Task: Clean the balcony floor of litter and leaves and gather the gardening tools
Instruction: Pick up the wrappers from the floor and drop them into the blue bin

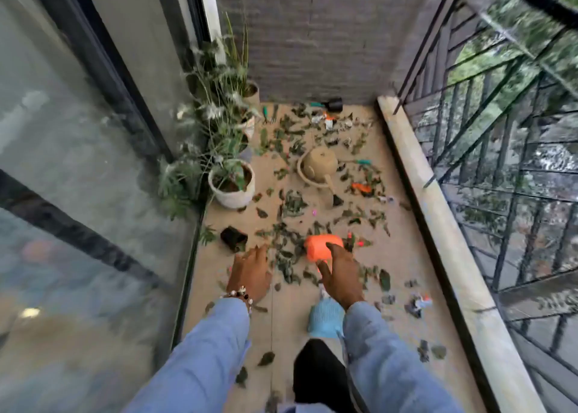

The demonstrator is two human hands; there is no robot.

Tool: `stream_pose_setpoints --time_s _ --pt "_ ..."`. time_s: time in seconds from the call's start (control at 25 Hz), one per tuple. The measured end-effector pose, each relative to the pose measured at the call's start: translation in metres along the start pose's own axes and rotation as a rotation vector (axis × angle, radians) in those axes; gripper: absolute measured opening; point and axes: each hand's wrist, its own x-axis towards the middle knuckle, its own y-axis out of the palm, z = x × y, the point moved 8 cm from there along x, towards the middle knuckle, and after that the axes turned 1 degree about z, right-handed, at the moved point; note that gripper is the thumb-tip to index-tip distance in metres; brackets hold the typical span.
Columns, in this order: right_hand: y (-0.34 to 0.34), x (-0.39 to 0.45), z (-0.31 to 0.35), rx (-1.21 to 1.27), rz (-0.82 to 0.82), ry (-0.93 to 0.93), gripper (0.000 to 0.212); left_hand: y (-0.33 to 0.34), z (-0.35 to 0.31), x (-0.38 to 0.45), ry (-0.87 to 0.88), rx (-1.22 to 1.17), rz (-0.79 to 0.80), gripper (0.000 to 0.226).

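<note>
Green leaves and bits of litter cover the tan balcony floor. My right hand rests on an orange plastic item lying among the leaves, thumb and fingers closed around its near end. My left hand, with a bead bracelet at the wrist, hovers open over the floor to its left, holding nothing. A beige watering can stands mid-floor. Green-handled hand tools lie further off: one right of the can, one by the plants, and a black scoop at the far wall.
Potted plants line the left side along the glass door. A small black pot lies tipped near my left hand. An orange wrapper and more wrappers lie towards the stone ledge under the black railing. A light blue foot covering shows below my right hand.
</note>
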Motion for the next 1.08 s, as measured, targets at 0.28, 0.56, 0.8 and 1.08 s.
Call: stream_pose_setpoints --time_s 0.28,0.56,0.8,1.08 --pt "0.07 0.035 -0.004 -0.119 0.354 0.062 0.05 0.043 0.032 0.048 -0.049 0.132 0.239 0.066" --pt "0.069 0.178 -0.001 -0.23 0.525 0.035 0.051 0.008 0.053 0.188 -0.096 0.133 0.332 0.068" --pt "0.052 0.304 0.003 -0.289 0.553 0.082 0.047 -0.036 0.034 0.31 -0.031 0.133 0.337 0.061" --pt "0.056 0.448 -0.015 -0.226 0.539 0.255 0.049 -0.074 0.046 0.474 0.067 0.181 0.39 0.045"
